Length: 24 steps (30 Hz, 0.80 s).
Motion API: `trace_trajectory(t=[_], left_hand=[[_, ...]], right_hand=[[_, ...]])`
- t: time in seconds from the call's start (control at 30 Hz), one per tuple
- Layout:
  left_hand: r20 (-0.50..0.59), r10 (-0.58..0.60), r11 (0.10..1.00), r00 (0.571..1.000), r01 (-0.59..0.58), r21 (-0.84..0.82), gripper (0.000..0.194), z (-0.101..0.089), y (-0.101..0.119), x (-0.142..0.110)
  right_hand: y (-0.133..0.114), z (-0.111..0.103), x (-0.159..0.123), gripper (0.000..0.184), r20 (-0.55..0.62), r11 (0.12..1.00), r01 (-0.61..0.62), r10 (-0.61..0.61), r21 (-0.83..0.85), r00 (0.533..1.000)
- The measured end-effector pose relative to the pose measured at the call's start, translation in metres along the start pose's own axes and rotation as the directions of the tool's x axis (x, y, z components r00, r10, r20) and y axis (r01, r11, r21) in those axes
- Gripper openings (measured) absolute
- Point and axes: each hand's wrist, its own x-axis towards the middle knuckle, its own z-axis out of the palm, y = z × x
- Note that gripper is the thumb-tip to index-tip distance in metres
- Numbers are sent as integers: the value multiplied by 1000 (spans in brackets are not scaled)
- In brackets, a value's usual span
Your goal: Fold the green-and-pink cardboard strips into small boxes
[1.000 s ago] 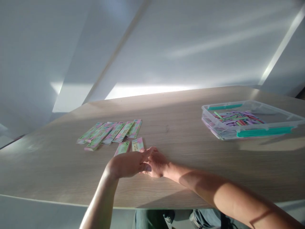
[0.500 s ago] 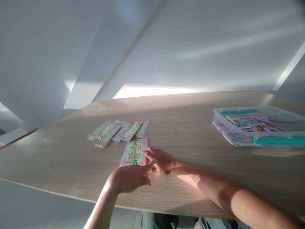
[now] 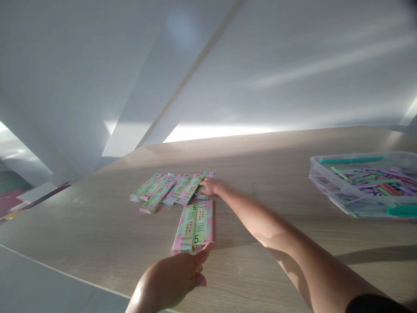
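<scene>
Two slim pink-and-green printed boxes [image 3: 194,226], marked with a 5, lie side by side on the table. My left hand [image 3: 174,276] is just in front of them, index finger stretched to their near right corner and thumb apart, holding nothing. Farther back, several similar slim boxes [image 3: 161,191] lie slanted in an overlapping row. At that row's right end, my right hand [image 3: 210,187] has its fingertips bent around the edge of one slim printed box [image 3: 190,190]. Part of the rightmost box is covered by that hand.
On the right of the wooden table [image 3: 260,169] stands a clear plastic bin [image 3: 329,191] with teal handles. Many thin coloured sticks [image 3: 384,180] lie in it. A pale wall [image 3: 276,65] rises behind the table's far edge.
My right hand has left the side of the near boxes and reached forward to the back row. My left hand stays at the near boxes' front corner. The view has shifted slightly.
</scene>
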Motion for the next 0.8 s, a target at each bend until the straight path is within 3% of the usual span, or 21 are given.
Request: trace_trajectory(t=[0.13,0.33,0.53,0.63,0.73,0.8], left_hand=[[67,-90,996,994,89,22,73,4,-7,-1],[106,-47,999,993,47,7,68,13,-8,8],[121,-20,999,992,15,44,65,18,-9,4],[134,-4,996,991,-9,92,65,20,-8,5],[140,-11,992,990,-7,125,64,21,0,11],[142,2,990,990,-22,137,63,18,11,17]], right_hand=[[35,-8,-5,35,49,998,-69,70,-8,996],[92,-34,-61,34,31,986,-167,167,-23,985],[114,-43,-142,46,7,982,-188,189,-16,982],[122,-52,-182,35,-6,974,-225,225,2,974],[127,-65,-209,26,-49,961,-277,277,16,960],[125,-70,-217,32,-82,953,-303,303,16,949]])
